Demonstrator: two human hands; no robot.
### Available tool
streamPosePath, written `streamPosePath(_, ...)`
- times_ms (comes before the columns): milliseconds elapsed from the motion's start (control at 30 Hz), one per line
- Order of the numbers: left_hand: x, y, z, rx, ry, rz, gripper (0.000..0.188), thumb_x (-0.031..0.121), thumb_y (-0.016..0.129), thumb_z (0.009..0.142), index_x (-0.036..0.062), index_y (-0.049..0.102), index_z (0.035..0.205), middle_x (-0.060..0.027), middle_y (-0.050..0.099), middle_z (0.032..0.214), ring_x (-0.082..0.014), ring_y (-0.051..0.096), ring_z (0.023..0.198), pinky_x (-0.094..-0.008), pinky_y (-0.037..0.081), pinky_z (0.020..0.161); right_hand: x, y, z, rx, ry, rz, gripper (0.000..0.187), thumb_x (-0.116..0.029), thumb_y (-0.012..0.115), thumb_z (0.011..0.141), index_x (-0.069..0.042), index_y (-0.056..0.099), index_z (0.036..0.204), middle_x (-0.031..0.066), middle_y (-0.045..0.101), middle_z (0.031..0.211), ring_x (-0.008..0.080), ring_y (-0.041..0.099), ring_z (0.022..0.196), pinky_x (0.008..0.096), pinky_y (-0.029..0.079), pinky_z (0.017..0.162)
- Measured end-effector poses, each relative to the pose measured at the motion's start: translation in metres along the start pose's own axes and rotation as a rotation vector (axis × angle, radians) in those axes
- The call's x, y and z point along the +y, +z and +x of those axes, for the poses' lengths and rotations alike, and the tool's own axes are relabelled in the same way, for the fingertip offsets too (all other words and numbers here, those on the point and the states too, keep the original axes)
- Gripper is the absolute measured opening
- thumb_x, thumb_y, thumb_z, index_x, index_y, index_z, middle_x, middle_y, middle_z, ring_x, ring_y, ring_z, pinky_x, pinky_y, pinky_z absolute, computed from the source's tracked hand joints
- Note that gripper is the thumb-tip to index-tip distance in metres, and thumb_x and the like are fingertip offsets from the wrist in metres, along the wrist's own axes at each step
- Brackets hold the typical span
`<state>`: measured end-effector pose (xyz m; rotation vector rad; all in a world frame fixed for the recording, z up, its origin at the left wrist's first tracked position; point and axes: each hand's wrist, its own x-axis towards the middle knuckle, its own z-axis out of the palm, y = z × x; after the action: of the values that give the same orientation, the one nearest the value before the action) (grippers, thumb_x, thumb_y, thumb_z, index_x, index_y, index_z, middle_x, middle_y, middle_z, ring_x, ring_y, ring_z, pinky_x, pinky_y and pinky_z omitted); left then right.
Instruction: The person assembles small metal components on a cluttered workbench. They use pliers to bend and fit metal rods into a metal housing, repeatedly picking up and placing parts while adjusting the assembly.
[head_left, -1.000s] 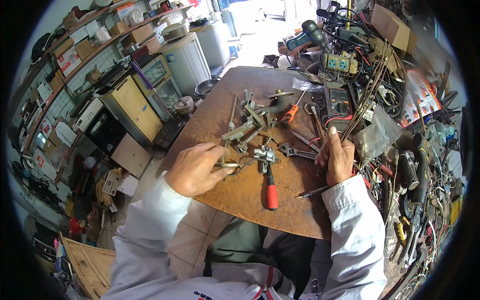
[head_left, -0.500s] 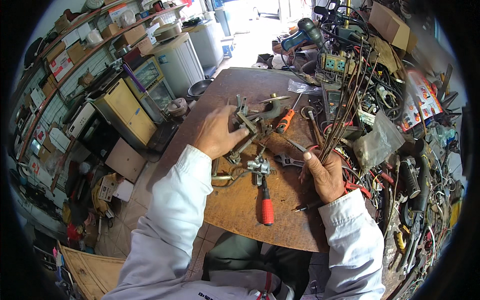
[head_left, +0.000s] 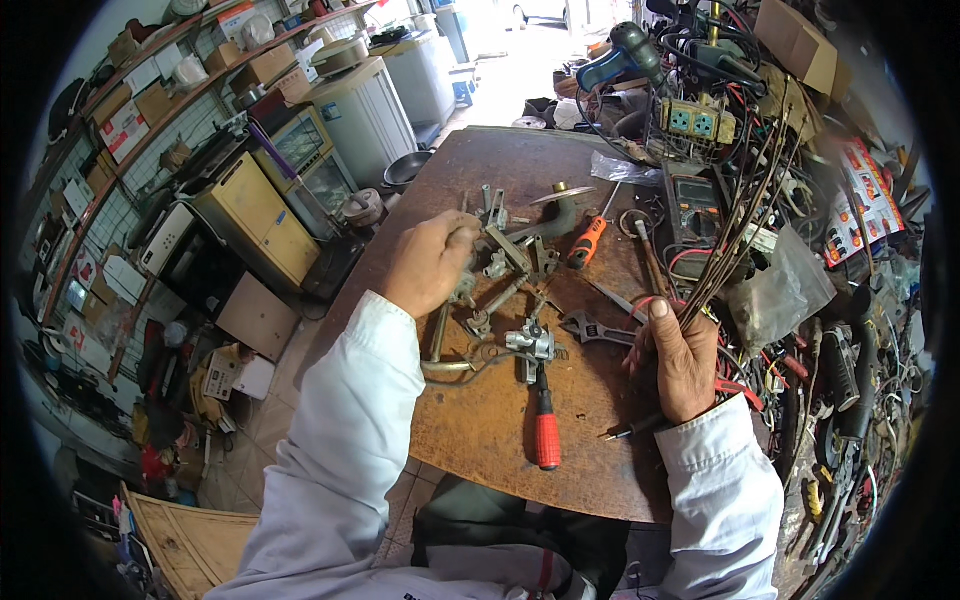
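My left hand (head_left: pixel 432 265) is closed at the left edge of a cluster of metal valve parts and brackets (head_left: pixel 512 250); what its fingers pinch is hidden. My right hand (head_left: pixel 680 360) is wrapped round a bundle of long thin brown rods (head_left: pixel 735 240) that slant up and to the right. Beside that hand lie an adjustable wrench (head_left: pixel 598 329) and a pointed metal tool (head_left: pixel 615 300). Between the hands sits a silvery valve fitting (head_left: pixel 532 342), with a red-handled screwdriver (head_left: pixel 547 440) just below it. An orange-handled screwdriver (head_left: pixel 588 243) lies farther back.
The brown wooden table (head_left: pixel 470 430) also bears a bent brass-coloured pipe (head_left: pixel 447 367) and a thin round plate (head_left: pixel 562 194). Along the right are a multimeter (head_left: pixel 697 205), a clear plastic bag (head_left: pixel 780 290) and tangled cables. Shelves (head_left: pixel 150 90) and cabinets (head_left: pixel 260 220) stand left.
My left hand's fingers have drawn together at the metal parts. The view has shifted slightly, and my right hand still holds the rods, now leaning more to the right.
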<state>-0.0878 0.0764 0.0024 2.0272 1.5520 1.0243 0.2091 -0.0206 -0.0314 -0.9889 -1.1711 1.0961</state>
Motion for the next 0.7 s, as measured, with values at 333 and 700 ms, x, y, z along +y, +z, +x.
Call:
streamPosePath(333,0.001,0.01,-0.002,-0.05,-0.041,0.042,0.031,0.023,0.064,0.094,-0.0063,0.068,0.104,-0.0128,0.068,0.097,-0.0227,0.064,0.09,-0.0365,0.049,0.082,-0.003,0.004,0.0,0.009,-0.012,0.014,0.046,-0.038,0.057,0.102,-0.004,0.055,0.07,0.0033,0.053,0.057,0.0129,0.053,0.048,0.0283,0.044,0.046)
streamPosePath(700,-0.006,0.007,0.004,-0.094,-0.401,-0.782,0.026,0.023,0.05,0.105,-0.0001,0.059,0.114,-0.0079,0.065,0.101,-0.0175,0.062,0.088,-0.0387,0.048,0.088,-0.001,0.001,-0.001,0.015,-0.001,0.007,0.045,-0.034,0.057,0.102,-0.003,0.058,0.07,0.0019,0.055,0.057,0.0104,0.052,0.05,0.0277,0.041,0.047)
